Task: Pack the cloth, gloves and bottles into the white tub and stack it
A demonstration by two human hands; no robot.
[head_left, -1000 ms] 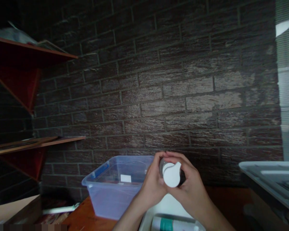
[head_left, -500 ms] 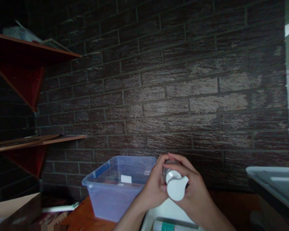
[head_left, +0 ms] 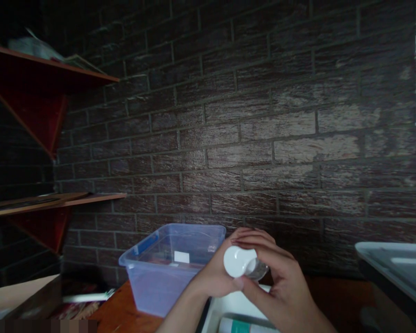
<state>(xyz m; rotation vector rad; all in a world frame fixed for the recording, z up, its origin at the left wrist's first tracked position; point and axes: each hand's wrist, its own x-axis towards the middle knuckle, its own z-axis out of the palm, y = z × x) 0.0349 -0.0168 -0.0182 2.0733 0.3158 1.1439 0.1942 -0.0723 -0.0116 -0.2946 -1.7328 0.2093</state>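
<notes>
A clear pump bottle [head_left: 261, 272] with a white pump head [head_left: 236, 262] is held between both hands, its head tipped toward the camera and to the left. My left hand [head_left: 217, 274] is closed around the far left side of it, fingers partly hidden behind the bottle and the other hand. My right hand [head_left: 287, 282] grips it from the right, thumb against the pump head's lower edge and fingers over the top. Below the hands is a white tray [head_left: 225, 303], in which lies a white tube-shaped item with a green band [head_left: 240, 326].
A translucent purple-blue plastic bin [head_left: 159, 289] stands on the wooden table [head_left: 116, 305] to the left. A grey-white lid-like object [head_left: 384, 254] juts in at the right. Red wooden shelves [head_left: 60, 69] and a cardboard box [head_left: 24, 296] are farther left. A dark brick wall [head_left: 222, 138] rises behind.
The bottle has turned in my hands: its pump head has swung left and up, and the clear body now shows at the right. My right thumb has come round to the head's edge.
</notes>
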